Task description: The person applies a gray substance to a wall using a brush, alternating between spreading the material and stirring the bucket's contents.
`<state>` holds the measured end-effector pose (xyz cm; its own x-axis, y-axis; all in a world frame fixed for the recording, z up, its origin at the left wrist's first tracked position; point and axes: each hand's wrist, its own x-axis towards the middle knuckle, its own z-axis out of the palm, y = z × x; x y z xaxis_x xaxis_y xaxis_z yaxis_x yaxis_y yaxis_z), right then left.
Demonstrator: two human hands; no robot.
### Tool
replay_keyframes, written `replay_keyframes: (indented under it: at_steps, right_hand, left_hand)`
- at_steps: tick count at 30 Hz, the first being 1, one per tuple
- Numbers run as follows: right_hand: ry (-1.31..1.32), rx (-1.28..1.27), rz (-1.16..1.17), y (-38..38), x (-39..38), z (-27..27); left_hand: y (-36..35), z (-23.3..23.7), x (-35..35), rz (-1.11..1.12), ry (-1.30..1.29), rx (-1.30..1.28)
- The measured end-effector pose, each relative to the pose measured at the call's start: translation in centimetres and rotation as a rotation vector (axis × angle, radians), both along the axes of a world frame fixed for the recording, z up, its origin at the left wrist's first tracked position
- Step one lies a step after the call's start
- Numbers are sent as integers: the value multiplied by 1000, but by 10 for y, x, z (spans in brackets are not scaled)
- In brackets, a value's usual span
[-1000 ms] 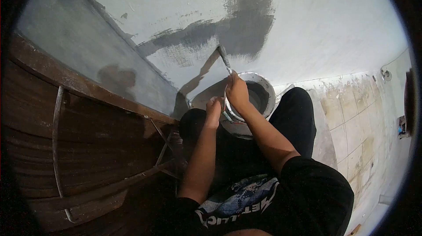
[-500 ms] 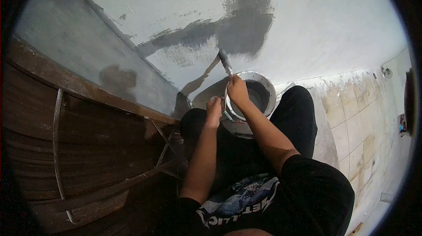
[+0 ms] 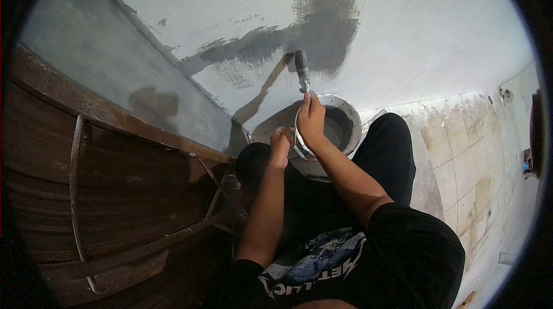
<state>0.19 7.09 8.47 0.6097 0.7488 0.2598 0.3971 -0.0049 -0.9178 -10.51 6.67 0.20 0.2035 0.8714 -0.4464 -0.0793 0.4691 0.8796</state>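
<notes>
My right hand [image 3: 311, 118] is wrapped round the handle of a paintbrush [image 3: 302, 68], whose dark bristles point up at the wall. The bristle tip is at the lower edge of a grey paint patch [image 3: 322, 38], where its shadow meets it, so it seems to touch the wall. Below my right hand stands a round white bucket [image 3: 355, 122] with grey paint inside and smears on its rim. My left hand [image 3: 280, 146] is closed beside the bucket's left rim; what its fingers hold is hidden.
A white wall [image 3: 432, 38] rises ahead, joined on the left by a grey surface [image 3: 109, 50]. Brown wooden boards with a metal bar [image 3: 74, 182] lie at lower left. Stained tiles [image 3: 461, 165] are at right. My knees flank the bucket.
The paintbrush has moved up and slightly right, onto the lower edge of the grey patch, with my right hand turning a little. My left hand has stayed by the bucket.
</notes>
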Motion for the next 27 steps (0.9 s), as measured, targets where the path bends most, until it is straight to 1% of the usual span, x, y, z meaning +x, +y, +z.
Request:
replay_keyframes:
  at_steps: [2, 5, 8, 11, 13, 17, 19, 20, 21, 24, 25, 27]
  right_hand:
    - [-41, -29, 15, 2, 3, 6]
    - [-216, -270, 42, 11, 14, -28]
    - [-182, -272, 26, 5, 14, -38]
    - [-162, -228, 41, 3, 13, -44]
    - [-136, -149, 43, -1, 8, -32]
    - [-106, -19, 39, 2, 5, 7]
    - [-111, 95, 30, 0, 7, 25]
    - [-111, 151, 25, 1, 8, 28]
    - [-185, 260, 19, 5, 11, 22]
    - [-229, 144, 49, 10, 12, 5]
    - [-198, -112, 72, 13, 15, -8]
    - [-235, -181, 70, 14, 21, -45]
  left_hand:
    - [2, -6, 1, -4, 11, 11]
    - [-2, 4, 3, 13, -22, -2]
    - [-1, 9, 1, -8, 8, -34]
    - [-2, 13, 3, 3, 11, -31]
    - [-6, 22, 6, 30, -36, 2]
    - [0, 10, 2, -5, -17, -16]
    - [-2, 9, 1, -10, -54, 2]
    - [-2, 9, 0, -13, -33, -4]
    - [0, 8, 0, -17, -13, -8]
    - [3, 10, 4, -5, 37, -15]
    - [1, 9, 3, 0, 56, -22]
    - [0, 7, 2, -12, 45, -44]
